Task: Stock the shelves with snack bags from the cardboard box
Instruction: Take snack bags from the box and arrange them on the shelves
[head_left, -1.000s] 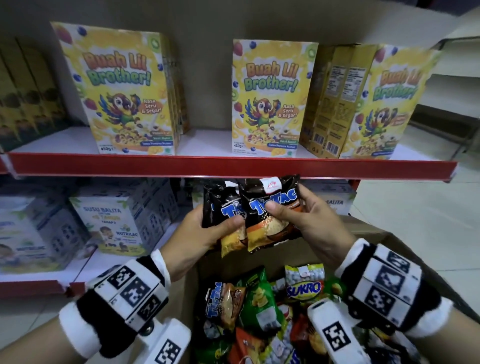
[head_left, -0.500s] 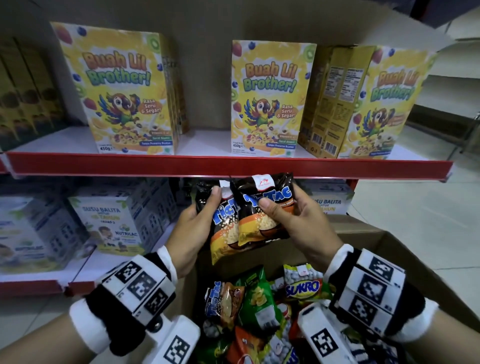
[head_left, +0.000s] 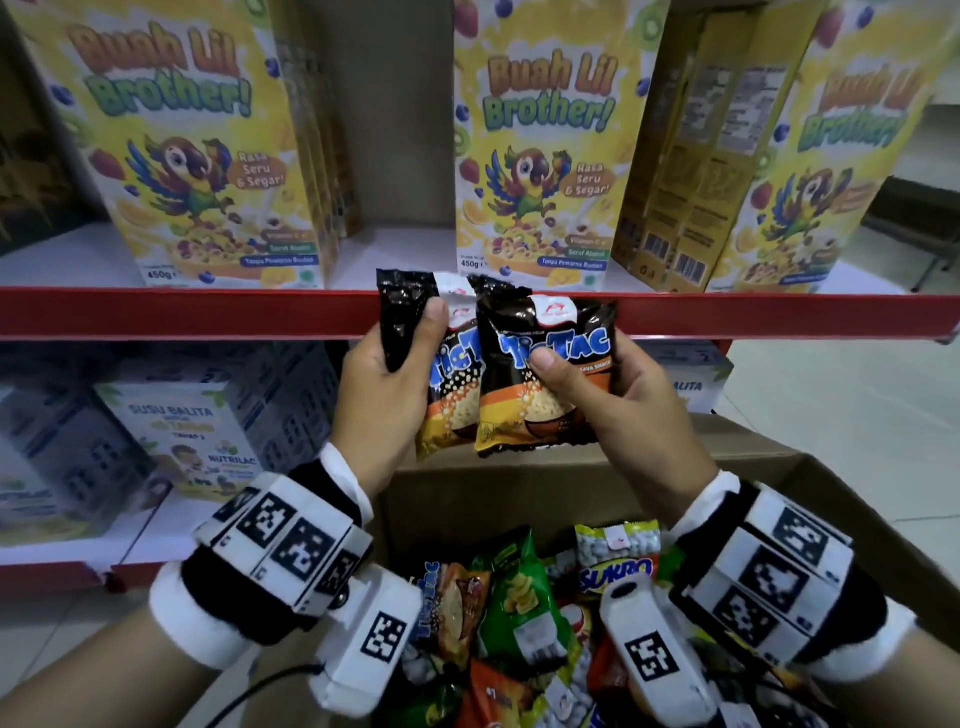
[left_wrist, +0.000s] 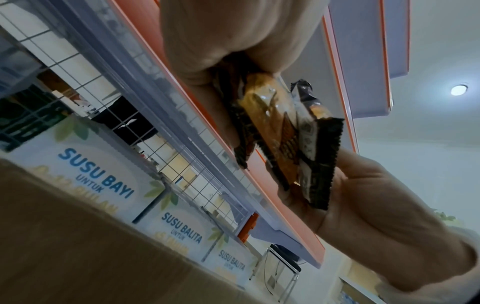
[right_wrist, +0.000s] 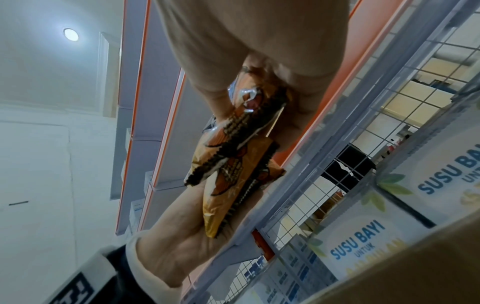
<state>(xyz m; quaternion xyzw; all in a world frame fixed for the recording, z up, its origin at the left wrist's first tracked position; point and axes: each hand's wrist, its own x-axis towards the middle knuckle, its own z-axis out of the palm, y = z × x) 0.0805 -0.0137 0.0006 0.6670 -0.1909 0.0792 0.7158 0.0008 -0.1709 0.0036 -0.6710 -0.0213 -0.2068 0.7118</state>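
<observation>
Two black-and-orange Tic Tac snack bags are held up against the red front edge of the upper shelf (head_left: 208, 312). My left hand (head_left: 395, 379) grips the left bag (head_left: 447, 384), thumb on its black top corner. My right hand (head_left: 597, 395) grips the right bag (head_left: 540, 384), thumb across its front; this bag overlaps the left one. From below, the left wrist view shows the left bag (left_wrist: 262, 115) beside the right bag (left_wrist: 311, 144), and the right wrist view shows the right bag (right_wrist: 233, 139) above the left bag (right_wrist: 233, 197). The open cardboard box (head_left: 519, 493) below holds several mixed snack bags (head_left: 514, 597).
Yellow Buah Lil Brother cereal boxes (head_left: 535, 156) stand on the upper shelf, with a gap (head_left: 400, 156) between the left box and the middle one. White Susu Balita milk boxes (head_left: 176, 431) fill the lower shelf. Tiled floor lies to the right.
Both hands have lifted the two bags from just above the box up to the red edge of the upper shelf. The camera has moved closer to the shelves.
</observation>
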